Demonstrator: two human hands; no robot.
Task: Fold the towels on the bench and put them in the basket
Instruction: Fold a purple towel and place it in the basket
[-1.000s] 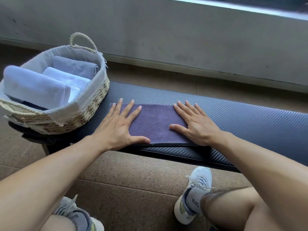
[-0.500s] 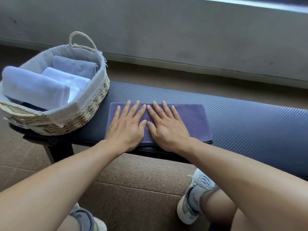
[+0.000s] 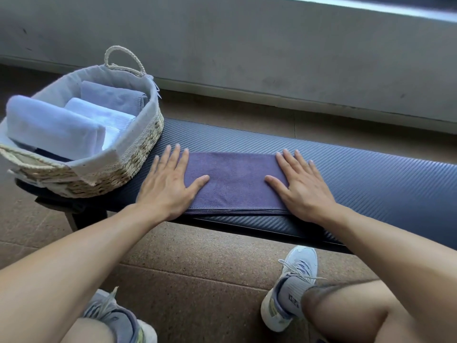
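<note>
Fingers [image 3: 173, 157] of both hands lie spread flat on the purple towel [image 3: 235, 181], whose stacked layers, seemingly near the surface [image 3: 371, 169] edge, could slip apart when lifted.

left hand [image 3: 166, 188] flat, right hand [image 3: 304, 188] flat, fingers straight

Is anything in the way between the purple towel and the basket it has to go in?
Nothing visible blocks it. The purple towel lies flat on the bench under the left hand and right hand, and the basket stands just beside it. Folded towels already fill much of the basket.
</note>
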